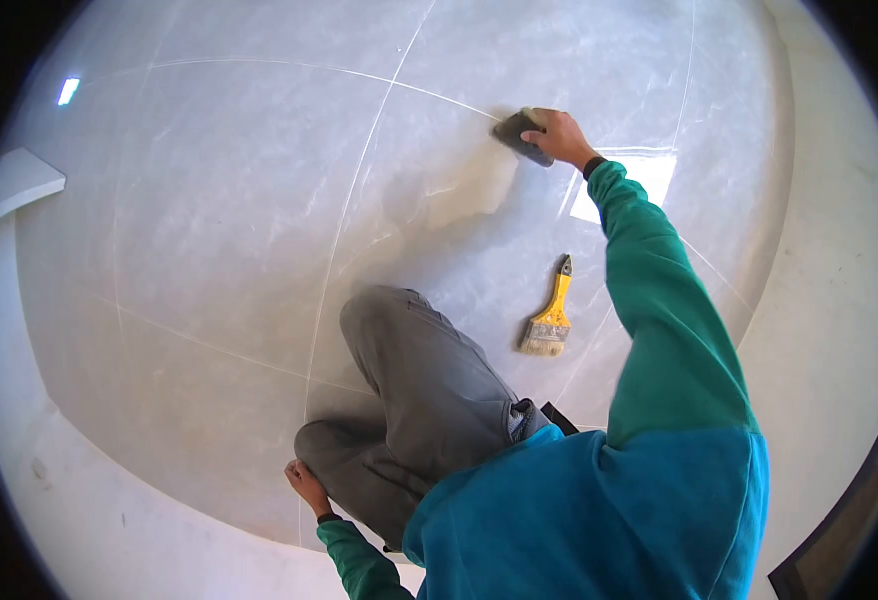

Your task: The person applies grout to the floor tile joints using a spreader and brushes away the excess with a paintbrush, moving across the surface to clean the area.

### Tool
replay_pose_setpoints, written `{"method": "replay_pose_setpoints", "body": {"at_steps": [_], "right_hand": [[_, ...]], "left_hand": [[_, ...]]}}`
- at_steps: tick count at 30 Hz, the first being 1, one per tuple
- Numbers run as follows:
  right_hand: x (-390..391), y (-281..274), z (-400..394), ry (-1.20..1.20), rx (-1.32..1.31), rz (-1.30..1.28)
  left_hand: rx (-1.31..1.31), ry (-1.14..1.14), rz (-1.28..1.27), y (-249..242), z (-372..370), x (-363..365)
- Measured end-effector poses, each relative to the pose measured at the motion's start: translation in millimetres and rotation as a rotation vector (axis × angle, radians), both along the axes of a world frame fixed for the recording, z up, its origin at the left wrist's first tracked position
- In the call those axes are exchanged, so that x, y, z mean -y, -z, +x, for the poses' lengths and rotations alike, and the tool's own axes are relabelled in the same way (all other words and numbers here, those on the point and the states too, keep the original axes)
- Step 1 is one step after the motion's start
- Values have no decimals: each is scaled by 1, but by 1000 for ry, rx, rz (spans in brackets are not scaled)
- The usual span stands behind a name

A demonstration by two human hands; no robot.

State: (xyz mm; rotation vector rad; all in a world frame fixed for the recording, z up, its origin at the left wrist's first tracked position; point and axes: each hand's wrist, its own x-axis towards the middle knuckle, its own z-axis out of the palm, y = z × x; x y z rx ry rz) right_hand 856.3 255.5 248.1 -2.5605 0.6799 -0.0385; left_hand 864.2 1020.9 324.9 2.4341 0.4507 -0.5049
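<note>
My right hand (557,137) reaches far forward with its fingers closed around a dark, flat rectangular pad (525,138). The pad lies against the grey tiled floor (249,190), over a pale joint line between tiles. Low on the left, my left hand (306,484) rests beside my bent knee with its fingers curled in; whatever they may hold is hidden. A yellow-handled paintbrush (551,316) with pale bristles lies on the floor to the right of my legs, below the outstretched right arm.
Pale walls (824,230) border the floor on the right and along the lower left. A white ledge or step (24,183) juts in at the left. Bright light reflects off the tiles near my right wrist. A dark-framed opening (849,510) stands at the lower right edge.
</note>
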Motion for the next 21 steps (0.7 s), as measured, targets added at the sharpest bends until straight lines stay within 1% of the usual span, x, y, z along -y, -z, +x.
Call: {"method": "replay_pose_setpoints", "body": {"at_steps": [1,3,4,5,7,9,10,13,14,17,21], "right_hand": [[-1,-3,1,-2,-1,0],[-4,-12,-2,271,-2,-6],[-8,-10,-5,273,-20,35],[-19,-24,-5,267,-40,66],[-40,-25,-16,109,-69,-163],[-65,-11,-33,-162,-44,-340],[-76,-16,-33,-205,-101,-440],[-66,-22,-22,-143,-184,-499],[-68,-13,-22,-149,-163,-518],[-65,-9,-24,-104,-180,-480],[-77,-11,-22,-95,-218,-619]], "left_hand": [[10,5,-7,2,-1,-2],[8,6,-11,-1,-11,-7],[-6,-6,1,-3,-7,-2],[-22,-17,17,-4,-4,-1],[-16,-30,14,-4,-5,-1],[-23,-23,8,-5,-7,0],[-14,-23,-5,-3,-3,1],[-17,-44,-32,2,-3,2],[-22,-62,-40,1,-1,0],[4,-72,-24,0,-6,1],[15,-45,-16,7,2,6]]}}
